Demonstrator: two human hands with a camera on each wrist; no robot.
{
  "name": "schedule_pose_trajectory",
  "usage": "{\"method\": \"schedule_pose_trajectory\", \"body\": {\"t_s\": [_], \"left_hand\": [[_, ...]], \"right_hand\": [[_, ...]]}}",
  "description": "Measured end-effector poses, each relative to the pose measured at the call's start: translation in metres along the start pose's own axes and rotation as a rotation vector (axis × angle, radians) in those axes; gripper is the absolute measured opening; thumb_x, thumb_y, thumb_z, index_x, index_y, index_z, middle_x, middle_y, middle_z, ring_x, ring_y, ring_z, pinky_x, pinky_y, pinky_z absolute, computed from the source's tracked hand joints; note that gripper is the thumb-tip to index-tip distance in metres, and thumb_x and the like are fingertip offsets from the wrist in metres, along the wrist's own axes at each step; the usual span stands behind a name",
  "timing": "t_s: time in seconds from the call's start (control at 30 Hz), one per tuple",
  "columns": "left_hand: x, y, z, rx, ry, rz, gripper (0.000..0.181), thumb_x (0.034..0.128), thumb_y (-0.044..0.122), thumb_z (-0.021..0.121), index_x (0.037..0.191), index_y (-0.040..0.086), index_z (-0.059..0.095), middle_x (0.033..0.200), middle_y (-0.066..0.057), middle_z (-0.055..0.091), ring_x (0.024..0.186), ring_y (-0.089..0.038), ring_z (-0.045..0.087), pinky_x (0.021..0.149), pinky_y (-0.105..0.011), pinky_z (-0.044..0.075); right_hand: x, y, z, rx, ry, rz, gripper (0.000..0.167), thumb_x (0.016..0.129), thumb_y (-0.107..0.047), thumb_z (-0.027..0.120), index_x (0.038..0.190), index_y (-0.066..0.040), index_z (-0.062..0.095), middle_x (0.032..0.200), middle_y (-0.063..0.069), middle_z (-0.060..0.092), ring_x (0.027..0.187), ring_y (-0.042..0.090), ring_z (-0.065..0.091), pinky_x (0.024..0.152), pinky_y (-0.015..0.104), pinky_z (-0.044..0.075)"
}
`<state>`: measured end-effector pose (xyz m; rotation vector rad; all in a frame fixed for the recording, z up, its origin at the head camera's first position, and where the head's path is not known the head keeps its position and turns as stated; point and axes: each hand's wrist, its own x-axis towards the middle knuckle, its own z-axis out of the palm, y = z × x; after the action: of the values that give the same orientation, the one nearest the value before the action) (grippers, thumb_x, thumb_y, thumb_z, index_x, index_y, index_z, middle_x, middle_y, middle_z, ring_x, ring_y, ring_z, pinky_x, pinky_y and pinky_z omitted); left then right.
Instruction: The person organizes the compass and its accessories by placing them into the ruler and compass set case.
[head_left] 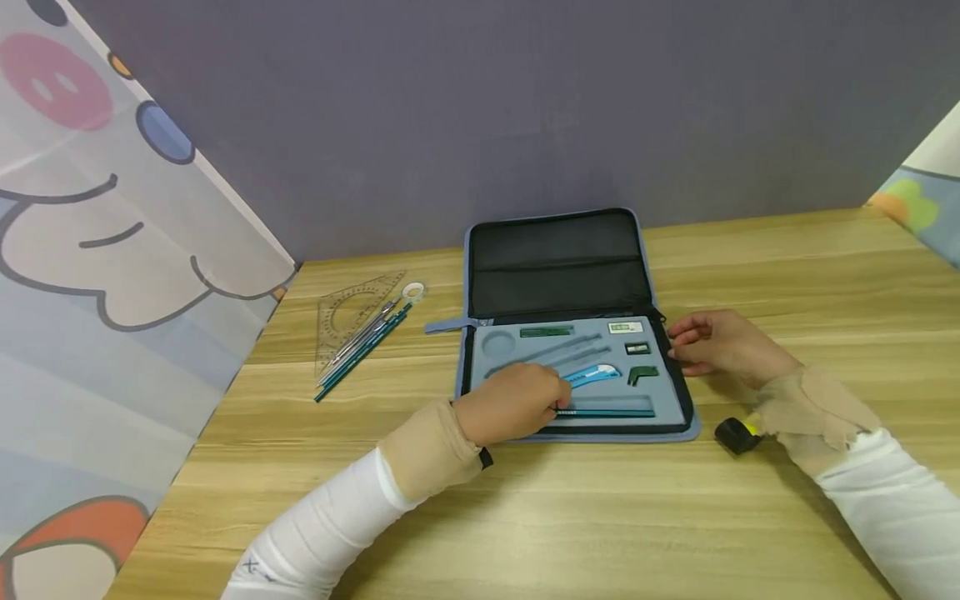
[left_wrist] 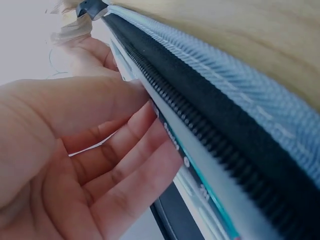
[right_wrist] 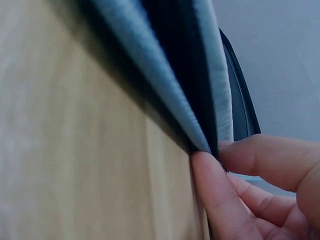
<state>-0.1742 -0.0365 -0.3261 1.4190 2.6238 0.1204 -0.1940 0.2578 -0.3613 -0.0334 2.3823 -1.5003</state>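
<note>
A zip-up stationery case (head_left: 558,267) lies unfolded on the table, with a grey-blue foam tray (head_left: 517,337) in its lower half. Over the tray's front left part, my left hand (head_left: 517,403) pinches the end of a dark teal pencil (head_left: 611,412) lying along the front slot. The pencil's printed side (left_wrist: 195,175) shows beneath the fingers in the left wrist view. At the case's right edge, my right hand (head_left: 723,346) pinches the border between thumb and fingers (right_wrist: 220,195). A blue utility knife (head_left: 594,375) sits in the tray, its rear end behind my left hand.
The tray also holds an eraser (head_left: 626,327), a sharpener (head_left: 637,348), a green angled piece (head_left: 642,374) and a green box (head_left: 547,332). Left of the case lie a set square (head_left: 330,321), tape roll (head_left: 413,290), compasses (head_left: 360,337) and pencils (head_left: 363,354). A grey wall (head_left: 525,108) rises behind.
</note>
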Motion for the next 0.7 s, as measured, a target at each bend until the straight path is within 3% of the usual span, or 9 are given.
{"method": "schedule_pose_trajectory", "body": {"t_s": [0.3, 0.7], "left_hand": [[0.0004, -0.0032, -0.0019, -0.088, -0.048, -0.034, 0.015, 0.0895, 0.006, 0.063, 0.099, 0.012, 0.072, 0.101, 0.003, 0.07, 0.093, -0.01, 0.063, 0.079, -0.016, 0.046], [-0.0052, -0.0062, -0.001, -0.128, -0.007, -0.004, 0.015, 0.0895, 0.004, 0.062, 0.098, 0.011, 0.072, 0.1, 0.001, 0.07, 0.091, -0.01, 0.063, 0.077, -0.016, 0.047]], "right_hand": [[0.001, 0.0012, 0.0005, 0.001, -0.001, 0.0, 0.041, 0.089, 0.002, 0.055, 0.124, 0.017, 0.039, 0.096, 0.012, 0.057, 0.078, 0.005, 0.06, 0.069, 0.027, 0.055], [-0.0013, 0.0027, -0.0008, 0.004, 0.0, -0.011, 0.042, 0.088, 0.001, 0.057, 0.123, 0.017, 0.04, 0.097, 0.012, 0.056, 0.078, 0.005, 0.061, 0.071, 0.029, 0.055]]}}
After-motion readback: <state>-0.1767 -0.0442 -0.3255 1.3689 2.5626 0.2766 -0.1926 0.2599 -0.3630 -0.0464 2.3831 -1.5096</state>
